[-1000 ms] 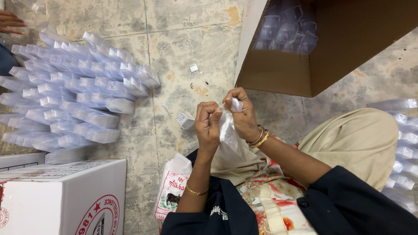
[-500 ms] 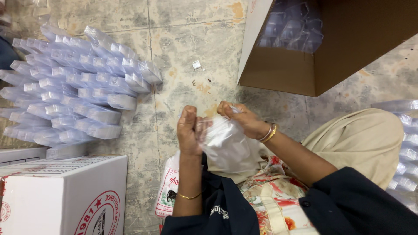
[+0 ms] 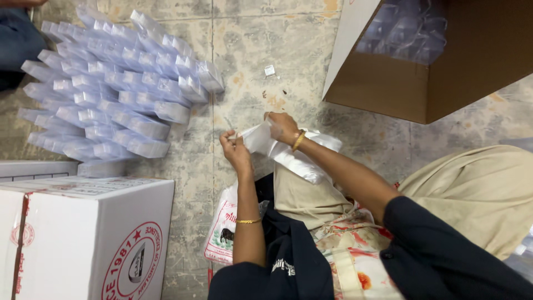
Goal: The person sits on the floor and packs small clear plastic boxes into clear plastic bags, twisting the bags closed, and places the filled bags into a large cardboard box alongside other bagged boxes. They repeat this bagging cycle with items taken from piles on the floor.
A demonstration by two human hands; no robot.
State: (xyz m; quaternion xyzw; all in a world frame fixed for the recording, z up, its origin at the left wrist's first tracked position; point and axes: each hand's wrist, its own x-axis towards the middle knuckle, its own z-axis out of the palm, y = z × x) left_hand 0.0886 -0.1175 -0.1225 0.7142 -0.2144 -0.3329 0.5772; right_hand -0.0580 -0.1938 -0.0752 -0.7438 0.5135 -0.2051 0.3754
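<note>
My left hand (image 3: 235, 149) and my right hand (image 3: 282, 126) both grip a clear plastic bag (image 3: 288, 153) above my lap. The left pinches its near edge; the right holds the upper edge, with the bag draped under my right wrist. Both wrists wear thin gold bangles. I sit on a stone tile floor (image 3: 261, 55) in beige trousers and a dark top.
A stack of filled clear packets (image 3: 116, 94) lies fanned out on the floor to the left. A white printed carton (image 3: 83, 233) stands at lower left. An open brown carton (image 3: 422, 61) with packets inside sits at upper right. A printed bag (image 3: 225, 230) lies by my knee.
My hands have moved left and spread apart, pulling the plastic bag out wider. The view has shifted slightly, bringing the packet stack closer to centre.
</note>
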